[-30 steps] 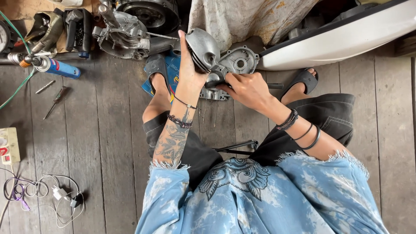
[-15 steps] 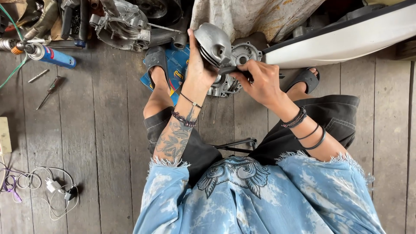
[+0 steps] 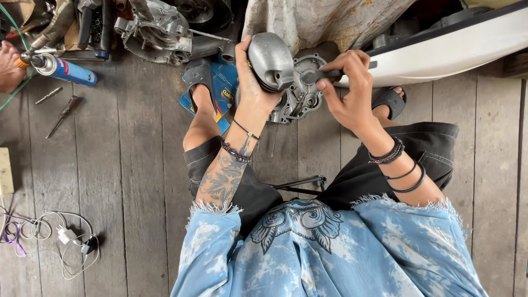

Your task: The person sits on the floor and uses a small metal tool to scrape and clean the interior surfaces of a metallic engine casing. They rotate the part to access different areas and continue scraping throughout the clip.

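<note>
You are gripping a rounded grey cover (image 3: pixel 270 60) in your left hand (image 3: pixel 254 91), fingers wrapped behind it, above the plank floor (image 3: pixel 126 165). Your right hand (image 3: pixel 347 93) is pinching a dark tool (image 3: pixel 330 73) against the engine case (image 3: pixel 300 91) just behind the cover. A blue spray can (image 3: pixel 66 70) is lying well apart on the left.

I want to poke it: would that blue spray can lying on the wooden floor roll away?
Probably yes: the blue spray can is a smooth cylinder lying on its side. It looks like thin metal, so likely stiff and light. The wooden plank floor has gaps that might stop it.
</note>
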